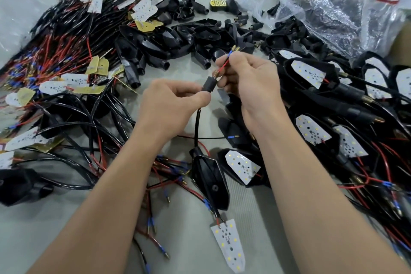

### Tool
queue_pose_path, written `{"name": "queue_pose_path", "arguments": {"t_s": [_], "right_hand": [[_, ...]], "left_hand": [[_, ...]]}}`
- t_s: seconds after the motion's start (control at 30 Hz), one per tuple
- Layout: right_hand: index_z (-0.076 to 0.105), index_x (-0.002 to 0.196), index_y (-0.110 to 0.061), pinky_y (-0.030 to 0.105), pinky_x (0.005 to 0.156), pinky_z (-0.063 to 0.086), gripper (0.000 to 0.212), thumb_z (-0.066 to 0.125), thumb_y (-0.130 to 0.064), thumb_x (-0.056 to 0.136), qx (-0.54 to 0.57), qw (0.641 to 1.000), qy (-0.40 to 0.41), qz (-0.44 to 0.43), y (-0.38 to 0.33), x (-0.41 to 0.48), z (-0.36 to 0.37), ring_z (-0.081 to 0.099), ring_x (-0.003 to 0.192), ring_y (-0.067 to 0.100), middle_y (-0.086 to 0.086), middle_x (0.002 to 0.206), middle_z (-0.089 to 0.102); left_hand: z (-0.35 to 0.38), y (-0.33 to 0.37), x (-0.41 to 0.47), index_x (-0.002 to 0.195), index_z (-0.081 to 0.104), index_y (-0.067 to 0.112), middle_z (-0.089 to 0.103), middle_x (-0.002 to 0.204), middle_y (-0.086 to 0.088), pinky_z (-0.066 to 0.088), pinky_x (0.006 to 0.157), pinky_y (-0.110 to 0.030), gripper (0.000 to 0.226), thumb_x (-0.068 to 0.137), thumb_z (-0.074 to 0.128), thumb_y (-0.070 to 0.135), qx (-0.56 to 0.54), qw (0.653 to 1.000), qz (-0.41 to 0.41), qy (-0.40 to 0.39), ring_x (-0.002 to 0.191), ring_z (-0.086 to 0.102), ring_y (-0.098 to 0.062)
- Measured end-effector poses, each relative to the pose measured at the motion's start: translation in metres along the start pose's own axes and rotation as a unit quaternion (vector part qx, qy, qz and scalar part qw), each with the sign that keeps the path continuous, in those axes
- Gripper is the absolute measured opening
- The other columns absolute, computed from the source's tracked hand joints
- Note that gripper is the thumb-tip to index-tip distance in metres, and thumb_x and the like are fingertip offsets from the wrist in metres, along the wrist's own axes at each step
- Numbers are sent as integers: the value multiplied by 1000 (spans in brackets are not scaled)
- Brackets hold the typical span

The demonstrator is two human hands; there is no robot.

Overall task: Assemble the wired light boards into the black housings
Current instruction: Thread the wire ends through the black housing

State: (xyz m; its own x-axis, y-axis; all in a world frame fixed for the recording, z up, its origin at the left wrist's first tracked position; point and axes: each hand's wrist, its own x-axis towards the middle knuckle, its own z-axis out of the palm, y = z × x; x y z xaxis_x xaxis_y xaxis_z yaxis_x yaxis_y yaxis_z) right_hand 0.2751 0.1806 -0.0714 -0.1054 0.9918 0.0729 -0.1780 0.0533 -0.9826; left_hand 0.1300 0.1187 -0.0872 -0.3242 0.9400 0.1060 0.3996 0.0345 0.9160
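Sleeve [209,85], a short matte black tube, is pinched in the left hand's [171,104] fingers. Thin red and blue-tipped wires [223,66] with brass ends leave its top, pinched by the right hand's [251,87] fingers. Below the fingers, a glossy black pointed housing [210,176] and a white tapered board [229,246] lie on the grey table [66,218].
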Motion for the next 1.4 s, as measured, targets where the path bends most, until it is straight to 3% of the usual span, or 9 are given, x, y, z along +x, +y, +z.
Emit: {"name": "queue_pose_path", "arguments": {"t_s": [0.1, 0.27, 0.47, 0.6, 0.8, 1.0, 1.2, 1.3, 1.4], "right_hand": [[72, 76, -9, 23, 53, 44, 23, 60, -8, 95, -32, 999, -9, -22, 0, -1, -1, 56, 57, 15, 7, 70, 70], [73, 85, 0, 22, 52, 44, 12, 66, -4, 93, -6, 999, 17, -35, -2, -3, 0, 55, 53, 12, 6, 68, 70], [72, 84, 2, 21, 48, 41, 13, 66, -4, 94, 26, 998, 41, -40, -5, -6, 2, 54, 50, 10, 4, 65, 68], [71, 78, -3, 18, 51, 43, 14, 67, -1, 91, -5, 998, 7, -57, -8, -5, -1, 52, 52, 11, 8, 66, 67], [73, 77, -9, 22, 51, 44, 17, 67, -5, 93, -9, 998, 15, -52, -7, -3, -5, 55, 51, 13, 5, 66, 70], [70, 77, -4, 22, 45, 43, 21, 63, 0, 95, 68, 993, 86, -44, -9, 0, -9, 53, 47, 12, 7, 62, 67], [64, 74, -5, 22, 43, 42, 23, 62, -1, 97, 113, 985, 113, -68, -11, 0, -7, 50, 43, 11, 6, 59, 65], [64, 75, -6, 22, 47, 43, 24, 60, -1, 98, 152, 972, 159, -78, -17, 6, -20, 50, 45, 11, 10, 63, 65], [67, 80, -6, 23, 48, 42, 26, 56, -12, 103, 156, 977, 135, -52, -17, 4, -21, 52, 49, 14, 10, 66, 67]], "left_hand": [[-2, -1, -1, 77, 80, 40, 76, 74, 12, 48, 67, -25, 8, 70, 78, 44, -4, 1000, -2, -16, 70, 67, -3], [-6, 3, -2, 77, 82, 36, 78, 80, 2, 58, 89, -44, 9, 71, 79, 41, -19, 999, -9, -47, 87, 73, -23], [-10, 1, 2, 80, 84, 20, 79, 79, 2, 47, 67, -11, 10, 86, 76, 24, -76, 993, 5, -92, 77, 67, -4], [-8, 2, 0, 79, 83, 19, 78, 77, -3, 49, 69, -20, 7, 83, 78, 22, -97, 991, 7, -93, 75, 65, -10], [-9, 2, -1, 81, 84, 19, 79, 80, -4, 51, 72, -15, 6, 83, 80, 16, -95, 988, -5, -119, 77, 69, -7], [-16, -1, -3, 91, 84, 14, 80, 91, -8, 55, 75, -19, 15, 94, 70, 18, -73, 954, -44, -287, 84, 71, -12], [-36, -2, -2, 93, 84, 15, 79, 97, -13, 55, 74, -22, 22, 83, 73, 31, -92, 889, -53, -446, 81, 70, -13], [-33, -4, -8, 96, 83, 19, 80, 100, -10, 54, 76, -21, 20, 87, 71, 32, -80, 873, -58, -477, 82, 68, -9], [-26, -2, -10, 97, 82, 17, 79, 102, -9, 53, 73, -20, 18, 92, 66, 24, -76, 880, -53, -466, 81, 66, -10]]}}
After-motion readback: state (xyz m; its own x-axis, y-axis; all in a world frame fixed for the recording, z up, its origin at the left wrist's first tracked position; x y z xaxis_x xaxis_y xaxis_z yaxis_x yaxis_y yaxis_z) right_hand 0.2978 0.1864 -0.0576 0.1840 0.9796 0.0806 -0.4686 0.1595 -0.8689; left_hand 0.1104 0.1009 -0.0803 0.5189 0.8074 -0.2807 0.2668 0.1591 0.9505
